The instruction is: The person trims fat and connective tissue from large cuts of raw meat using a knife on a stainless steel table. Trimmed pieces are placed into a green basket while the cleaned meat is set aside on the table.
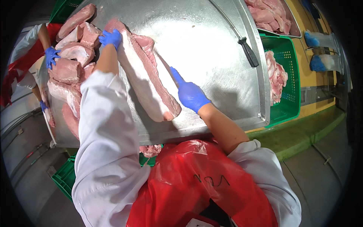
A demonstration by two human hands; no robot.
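A long pork loin (141,81) with a pale fat side lies slantwise on the metal table (211,56). My left hand (110,38), in a blue glove, rests on the edge of its far end with fingers spread. In my gloved right hand (190,92) is a knife (166,66), its handle hidden by the fist. My index finger stretches along the blade. The blade points away from me, its tip close to the loin's right side, where a flap of meat (145,44) hangs partly loose. Whether the tip touches the meat I cannot tell.
Several meat pieces (67,70) are heaped at the left, where a co-worker's gloved hand (51,57) touches them. A black-handled sharpening steel (247,52) lies at the right. Beyond the raised rim stand a green crate (293,81) with meat and a tray of meat (269,16).
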